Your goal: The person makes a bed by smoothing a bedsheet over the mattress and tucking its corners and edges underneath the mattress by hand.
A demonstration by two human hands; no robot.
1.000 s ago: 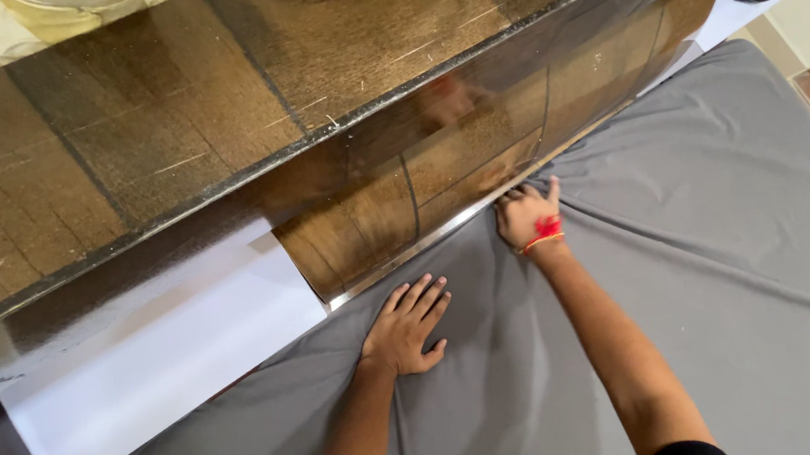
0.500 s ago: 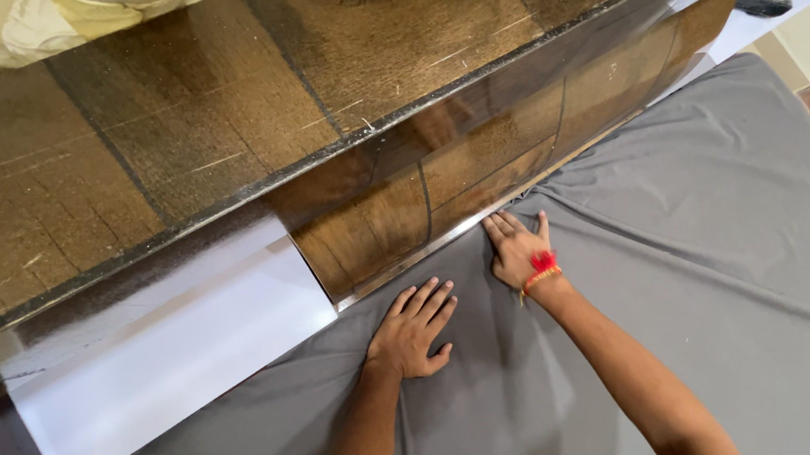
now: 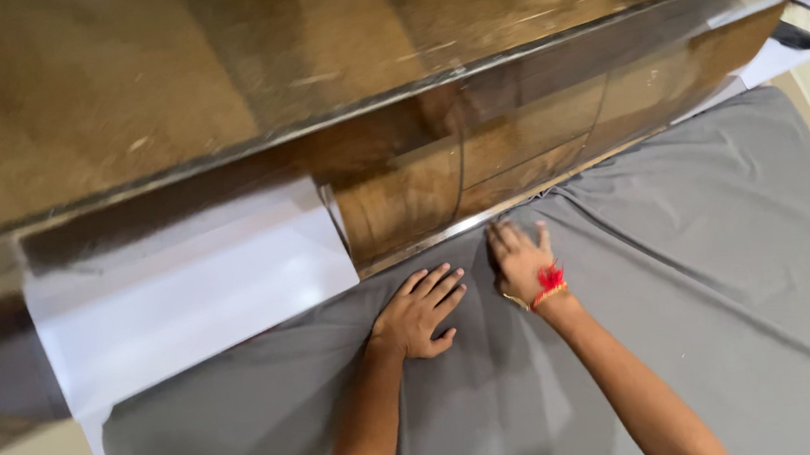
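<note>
Both hands lie flat and open on the gray sheet (image 3: pixel 689 258), holding nothing. The left hand (image 3: pixel 421 313) presses the cloth with its fingers spread. The right hand (image 3: pixel 521 260) is just beside it, with a red thread band (image 3: pixel 548 283) on the wrist. Just past the fingertips is the shiny brown wooden headboard (image 3: pixel 478 155), where the sheet's edge meets it. A white panel (image 3: pixel 190 280) is off to the left hand's side.

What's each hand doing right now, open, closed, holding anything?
Left hand: open, palm flat on the grey sheet, holding nothing.
Right hand: open, fingers spread flat on the sheet by the wooden headboard, holding nothing.
</note>
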